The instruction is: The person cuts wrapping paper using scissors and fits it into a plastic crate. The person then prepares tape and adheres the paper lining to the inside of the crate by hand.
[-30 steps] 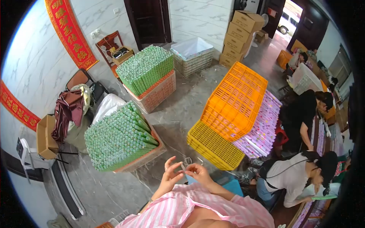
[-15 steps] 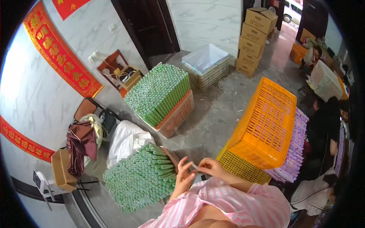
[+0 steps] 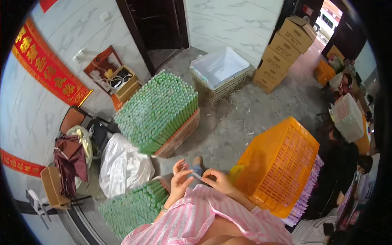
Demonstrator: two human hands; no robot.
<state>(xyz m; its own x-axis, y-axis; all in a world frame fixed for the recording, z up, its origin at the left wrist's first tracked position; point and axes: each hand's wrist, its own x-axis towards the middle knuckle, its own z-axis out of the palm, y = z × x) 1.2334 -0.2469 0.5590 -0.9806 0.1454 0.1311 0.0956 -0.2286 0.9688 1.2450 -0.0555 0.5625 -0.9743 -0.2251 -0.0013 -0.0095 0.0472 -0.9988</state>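
Observation:
My left hand [image 3: 179,181] and my right hand [image 3: 217,181] are held close together in front of my striped shirt. Between them is a small thin white strip [image 3: 197,176], too small to identify surely. The left thumb and forefinger close on one end while the other left fingers curl upward. At its other end, the right fingertips pinch. Just left of and below my left hand lies a bundle of green patterned tubes [image 3: 130,208]. An orange plastic crate [image 3: 281,171] stands tilted to the right of my right hand.
Another large stack of green tubes [image 3: 157,108] rises from a crate. Behind it stands a lined basket [image 3: 220,75] near stacked cartons [image 3: 281,53]. A white sack [image 3: 124,165] lies left. Purple tubes [image 3: 308,188] sit beside the orange crate, with people [image 3: 347,163] at far right.
My view has shifted, and my body stands farther from the lower green bundle. A shoe now shows beyond my hands. Both hands still hold the white strip, and the orange crate appears more tilted.

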